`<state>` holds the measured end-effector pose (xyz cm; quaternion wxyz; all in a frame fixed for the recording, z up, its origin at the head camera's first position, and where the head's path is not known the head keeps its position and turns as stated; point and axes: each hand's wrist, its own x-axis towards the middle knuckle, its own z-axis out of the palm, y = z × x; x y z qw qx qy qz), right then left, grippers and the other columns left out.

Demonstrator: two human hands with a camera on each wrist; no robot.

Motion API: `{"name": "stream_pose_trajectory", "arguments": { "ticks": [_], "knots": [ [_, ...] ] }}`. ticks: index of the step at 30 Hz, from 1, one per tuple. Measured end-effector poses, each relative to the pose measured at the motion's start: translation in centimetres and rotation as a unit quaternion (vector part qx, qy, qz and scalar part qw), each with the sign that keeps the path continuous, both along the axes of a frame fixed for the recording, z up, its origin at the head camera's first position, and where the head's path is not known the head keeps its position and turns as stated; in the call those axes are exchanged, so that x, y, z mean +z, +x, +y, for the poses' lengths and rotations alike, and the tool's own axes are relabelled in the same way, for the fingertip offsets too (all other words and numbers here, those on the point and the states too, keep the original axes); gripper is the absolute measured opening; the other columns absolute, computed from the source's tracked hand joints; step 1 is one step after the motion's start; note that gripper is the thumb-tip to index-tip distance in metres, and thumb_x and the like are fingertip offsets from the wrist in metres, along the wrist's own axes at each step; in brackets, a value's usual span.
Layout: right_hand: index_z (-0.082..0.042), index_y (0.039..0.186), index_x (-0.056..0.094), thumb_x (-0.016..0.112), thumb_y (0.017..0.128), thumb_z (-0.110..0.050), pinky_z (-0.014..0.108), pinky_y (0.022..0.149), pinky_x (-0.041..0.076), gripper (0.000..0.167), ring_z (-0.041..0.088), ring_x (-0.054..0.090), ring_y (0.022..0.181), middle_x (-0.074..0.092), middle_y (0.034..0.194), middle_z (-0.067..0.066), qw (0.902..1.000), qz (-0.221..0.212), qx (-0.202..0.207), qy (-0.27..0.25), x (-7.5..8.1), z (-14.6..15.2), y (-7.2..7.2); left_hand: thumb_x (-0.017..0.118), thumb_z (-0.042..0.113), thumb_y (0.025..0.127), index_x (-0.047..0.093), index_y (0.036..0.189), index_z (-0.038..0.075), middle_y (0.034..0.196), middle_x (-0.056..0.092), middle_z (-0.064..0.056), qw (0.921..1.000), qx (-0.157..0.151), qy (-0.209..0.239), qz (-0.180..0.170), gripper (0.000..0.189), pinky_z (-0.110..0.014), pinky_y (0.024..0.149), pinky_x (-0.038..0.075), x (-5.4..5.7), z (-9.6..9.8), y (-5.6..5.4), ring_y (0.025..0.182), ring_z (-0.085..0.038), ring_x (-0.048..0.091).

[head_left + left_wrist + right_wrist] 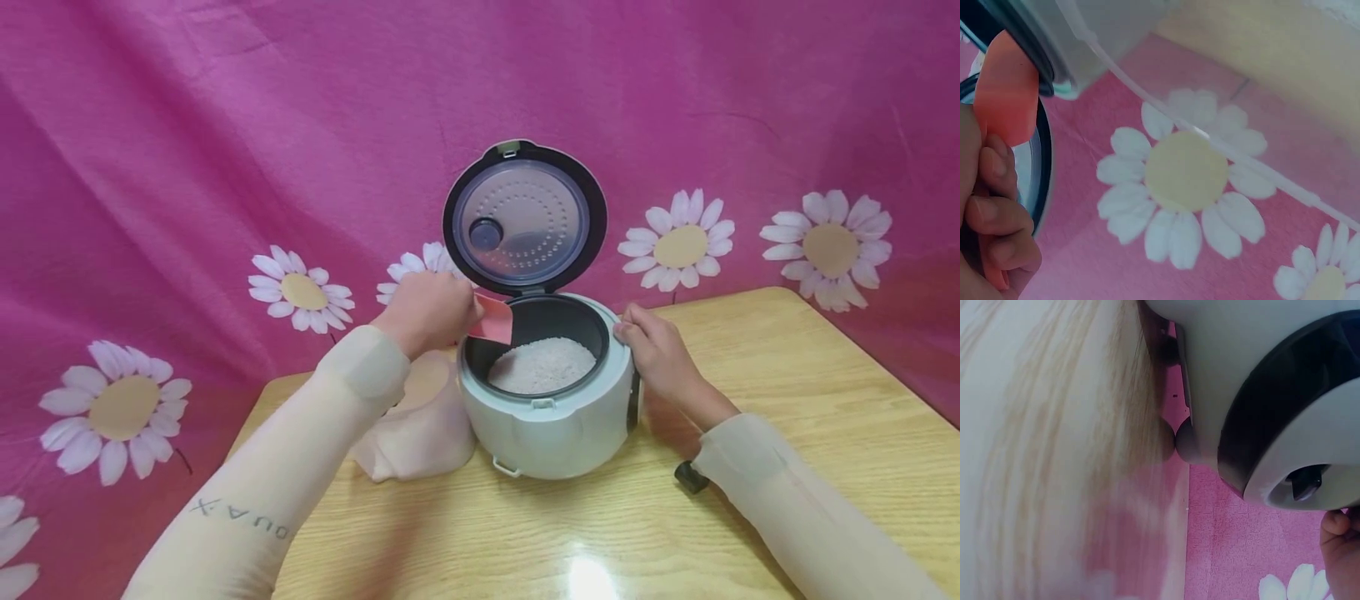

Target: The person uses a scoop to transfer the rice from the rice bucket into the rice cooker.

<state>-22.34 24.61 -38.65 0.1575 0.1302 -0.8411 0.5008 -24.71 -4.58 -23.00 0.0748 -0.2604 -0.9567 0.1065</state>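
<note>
A pale green rice cooker point(551, 437) stands on the table, its lid point(525, 221) raised. White rice point(543, 367) lies in the dark inner pot point(592, 321). My left hand point(427, 312) grips the handle of a coral-red scoop point(495, 321) at the pot's left rim, its blade overlapping the opening. In the left wrist view, curled fingers point(1000, 212) wrap the scoop's handle below the broad blade point(1010, 94). On the cooker's right side, my right hand point(663, 350) holds the upper rim, thumb on top. Only part of that hand point(1341, 550) shows in the right wrist view.
Close against the cooker's left side stands a translucent container point(420, 442). Beneath them is a wood-grain table point(787, 400), with a pink daisy-print cloth point(337, 125) hanging behind. A dark device point(690, 477) sits at the right wrist.
</note>
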Motion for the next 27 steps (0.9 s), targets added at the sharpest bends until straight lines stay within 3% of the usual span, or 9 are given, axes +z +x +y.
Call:
{"name": "stream_pose_trajectory", "arguments": {
  "ticks": [4, 12, 19, 27],
  "knots": [
    [-0.007, 0.093, 0.049, 0.04, 0.108, -0.024, 0.024, 0.066, 0.046, 0.025, 0.019, 0.053, 0.082, 0.049, 0.08, 0.005, 1.0, 0.001, -0.004, 0.004, -0.1, 0.0, 0.0, 0.059, 0.026, 0.097, 0.068, 0.074, 0.01, 0.059, 0.051, -0.003, 0.9999, 0.0, 0.003, 0.013, 0.029, -0.029, 0.054, 0.048, 0.4, -1.6, 0.2, 0.054, -0.019, 0.053],
    [-0.006, 0.089, 0.051, 0.042, 0.106, -0.02, 0.025, 0.065, 0.041, 0.024, 0.012, 0.05, 0.078, 0.048, 0.077, 0.003, 0.9994, 0.029, -0.015, 0.004, 0.0, -0.1, 0.0, 0.058, 0.024, 0.096, 0.062, 0.067, 0.01, 0.055, 0.045, -0.004, 0.9979, 0.01, 0.054, 0.035, 0.033, -0.03, 0.053, 0.044, 0.9, -5.0, 0.7, 0.052, -0.02, 0.049],
    [-0.005, 0.088, 0.05, 0.042, 0.106, -0.02, 0.025, 0.065, 0.041, 0.024, 0.012, 0.049, 0.078, 0.048, 0.077, 0.004, 0.9993, 0.032, -0.016, 0.002, 0.0, -0.2, 0.1, 0.054, 0.019, 0.093, 0.047, 0.057, 0.012, 0.054, 0.032, 0.001, 0.9929, -0.023, 0.093, 0.07, 0.038, -0.032, 0.05, 0.037, 1.2, -7.3, 1.1, 0.05, -0.017, 0.037],
    [-0.005, 0.087, 0.051, 0.044, 0.105, -0.019, 0.025, 0.065, 0.04, 0.023, 0.01, 0.048, 0.076, 0.047, 0.075, 0.003, 0.999, 0.041, -0.018, 0.001, -0.1, -0.2, 0.0, 0.053, 0.018, 0.092, 0.039, 0.053, 0.014, 0.053, 0.028, 0.003, 0.9937, -0.02, 0.076, 0.081, 0.041, -0.028, 0.049, 0.03, 0.9, -9.9, 1.4, 0.049, -0.014, 0.032]
  ]
}}
